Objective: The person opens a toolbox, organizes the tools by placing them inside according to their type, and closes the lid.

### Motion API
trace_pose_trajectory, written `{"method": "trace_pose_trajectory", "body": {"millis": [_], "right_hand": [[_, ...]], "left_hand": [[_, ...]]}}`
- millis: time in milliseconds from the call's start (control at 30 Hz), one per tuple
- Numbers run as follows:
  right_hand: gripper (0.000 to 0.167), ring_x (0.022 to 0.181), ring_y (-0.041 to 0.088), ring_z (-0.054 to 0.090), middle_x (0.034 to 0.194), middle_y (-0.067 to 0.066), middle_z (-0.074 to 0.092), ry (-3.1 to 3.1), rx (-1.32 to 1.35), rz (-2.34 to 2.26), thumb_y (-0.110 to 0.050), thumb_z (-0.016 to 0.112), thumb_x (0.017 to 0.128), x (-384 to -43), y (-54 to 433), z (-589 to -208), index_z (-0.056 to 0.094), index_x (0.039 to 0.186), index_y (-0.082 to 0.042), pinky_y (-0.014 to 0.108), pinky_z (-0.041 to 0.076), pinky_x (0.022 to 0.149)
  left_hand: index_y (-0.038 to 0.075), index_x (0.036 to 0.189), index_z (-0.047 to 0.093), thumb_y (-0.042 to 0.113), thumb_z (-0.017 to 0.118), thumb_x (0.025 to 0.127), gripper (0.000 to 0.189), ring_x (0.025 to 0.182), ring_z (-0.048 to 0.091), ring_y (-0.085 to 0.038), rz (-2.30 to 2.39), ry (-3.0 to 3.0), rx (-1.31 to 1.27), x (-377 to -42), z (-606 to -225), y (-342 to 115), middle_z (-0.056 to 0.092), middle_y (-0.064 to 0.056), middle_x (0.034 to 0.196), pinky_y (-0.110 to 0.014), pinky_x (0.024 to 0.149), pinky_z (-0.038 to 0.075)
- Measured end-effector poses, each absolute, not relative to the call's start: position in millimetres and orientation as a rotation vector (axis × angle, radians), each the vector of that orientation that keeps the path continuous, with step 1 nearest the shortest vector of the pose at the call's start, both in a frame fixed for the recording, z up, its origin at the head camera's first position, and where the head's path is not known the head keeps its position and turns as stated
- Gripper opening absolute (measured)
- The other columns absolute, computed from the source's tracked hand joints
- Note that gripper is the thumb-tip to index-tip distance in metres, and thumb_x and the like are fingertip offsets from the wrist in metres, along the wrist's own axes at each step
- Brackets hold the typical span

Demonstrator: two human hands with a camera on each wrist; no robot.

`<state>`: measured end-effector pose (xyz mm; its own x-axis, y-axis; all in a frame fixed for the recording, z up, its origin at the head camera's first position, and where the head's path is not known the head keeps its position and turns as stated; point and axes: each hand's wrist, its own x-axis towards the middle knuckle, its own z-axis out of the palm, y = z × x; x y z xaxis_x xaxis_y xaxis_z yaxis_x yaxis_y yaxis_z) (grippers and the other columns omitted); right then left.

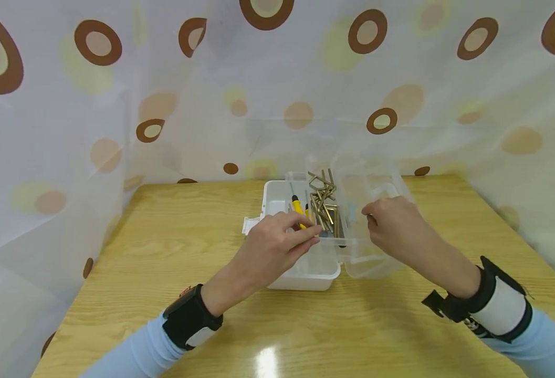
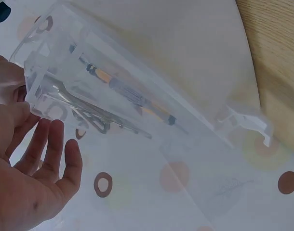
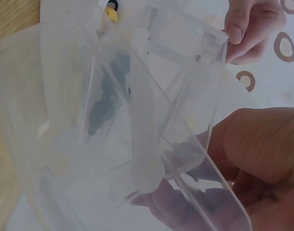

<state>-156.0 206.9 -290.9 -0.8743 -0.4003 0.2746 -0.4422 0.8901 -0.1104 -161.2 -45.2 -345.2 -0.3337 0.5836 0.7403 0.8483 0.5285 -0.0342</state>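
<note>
A clear tray [image 2: 46, 113] sits over an open white box [image 1: 301, 283], its clear lid [image 1: 372, 265] hinged back to the right. Several brass-coloured hex keys [image 1: 323, 202] lie in a jumble toward its right side. Screwdrivers with yellow and black handles [image 1: 297, 205] show through the plastic left of them. My left hand [image 1: 277, 239] pinches the tray's near corner with thumb and forefinger, the other fingers stretched out. Across from it, my right hand [image 1: 393, 226] curls at the tray's right edge above the lid; some of its fingers [image 3: 171, 202] are visible only through clear plastic.
A white latch [image 1: 250, 224] sticks out from the box's left side. The wooden table [image 1: 187, 252] extends around the box. Behind and beside the table hangs a sheet [image 1: 268, 79] patterned with brown rings and pale dots.
</note>
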Motion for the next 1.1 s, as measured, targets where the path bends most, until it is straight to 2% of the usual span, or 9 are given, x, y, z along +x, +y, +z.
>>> {"method": "trace_pose_trajectory", "body": {"millis": [100,167,267,367,533,733,833,967,1100], "right_hand": [[0.039,0.053,0.012,0.027,0.055,-0.004,0.028,-2.813,0.624,0.235,0.008,0.053,0.092,-155,206,-292,0.046,0.059,-0.013,0.027,0.023,0.052],[0.031,0.051,0.012,0.033,0.054,0.001,0.043,-2.793,0.619,0.219,0.007,0.055,0.092,-154,205,-293,0.058,0.064,-0.007,0.028,0.026,0.050],[0.015,0.051,0.019,0.051,0.067,0.011,0.066,-2.692,0.639,0.202,0.005,0.061,0.091,-152,204,-293,0.071,0.081,0.001,0.032,0.039,0.048],[0.008,0.066,0.030,0.068,0.085,0.017,0.076,-2.467,0.688,0.190,0.002,0.069,0.088,-148,205,-292,0.076,0.092,0.003,0.042,0.053,0.054],[0.013,0.087,0.039,0.072,0.097,0.021,0.077,-2.162,0.666,0.229,-0.003,0.074,0.084,-142,218,-285,0.078,0.095,0.003,0.053,0.058,0.063],[0.026,0.093,0.036,0.074,0.105,0.018,0.078,-2.158,0.754,0.487,-0.009,0.079,0.082,-144,230,-289,0.080,0.106,-0.001,0.050,0.055,0.081],[0.038,0.107,0.037,0.071,0.118,0.016,0.076,-2.166,0.830,0.554,-0.023,0.079,0.087,-144,230,-299,0.076,0.120,-0.003,0.040,0.054,0.095],[0.059,0.129,0.041,0.059,0.133,0.017,0.069,-2.141,0.932,0.572,-0.051,0.063,0.098,-145,225,-311,0.067,0.135,-0.005,0.029,0.039,0.119],[0.069,0.140,0.040,0.052,0.137,0.022,0.065,-2.066,1.042,0.553,-0.058,0.055,0.100,-148,217,-319,0.061,0.141,-0.002,0.025,0.029,0.124]], "left_hand": [[0.017,0.102,0.083,0.021,0.076,0.094,0.011,0.085,0.071,-0.014,-0.451,-2.065,-1.167,-161,-347,-46,0.074,0.001,0.102,-0.023,0.073,0.054],[0.017,0.100,0.082,0.023,0.075,0.094,0.010,0.085,0.070,-0.014,-0.447,-2.070,-1.170,-161,-348,-47,0.074,0.001,0.103,-0.023,0.074,0.054],[0.016,0.102,0.082,0.022,0.075,0.095,0.012,0.084,0.069,-0.014,-0.468,-2.080,-1.178,-159,-348,-49,0.074,0.000,0.104,-0.022,0.073,0.054],[0.013,0.105,0.081,0.019,0.074,0.095,0.014,0.084,0.068,-0.014,-0.504,-2.097,-1.197,-157,-350,-53,0.073,-0.002,0.105,-0.020,0.073,0.054],[0.010,0.104,0.080,0.013,0.073,0.095,0.012,0.088,0.071,-0.012,-0.585,-2.107,-1.222,-155,-353,-60,0.069,-0.003,0.102,-0.015,0.074,0.055],[0.006,0.107,0.080,0.007,0.074,0.093,0.015,0.095,0.074,-0.015,-0.688,-2.111,-1.221,-152,-357,-70,0.068,-0.005,0.102,-0.013,0.078,0.056],[0.004,0.110,0.080,0.007,0.075,0.092,0.019,0.095,0.073,-0.015,-0.756,-2.124,-1.216,-151,-359,-75,0.069,-0.006,0.104,-0.012,0.075,0.055],[0.002,0.116,0.077,0.007,0.074,0.093,0.023,0.094,0.073,-0.017,-0.895,-2.160,-1.162,-152,-364,-85,0.072,-0.008,0.111,-0.016,0.071,0.055],[0.004,0.123,0.074,0.011,0.070,0.097,0.028,0.097,0.073,-0.020,-1.082,-2.331,-0.897,-153,-370,-102,0.073,-0.011,0.120,-0.028,0.077,0.061]]}}
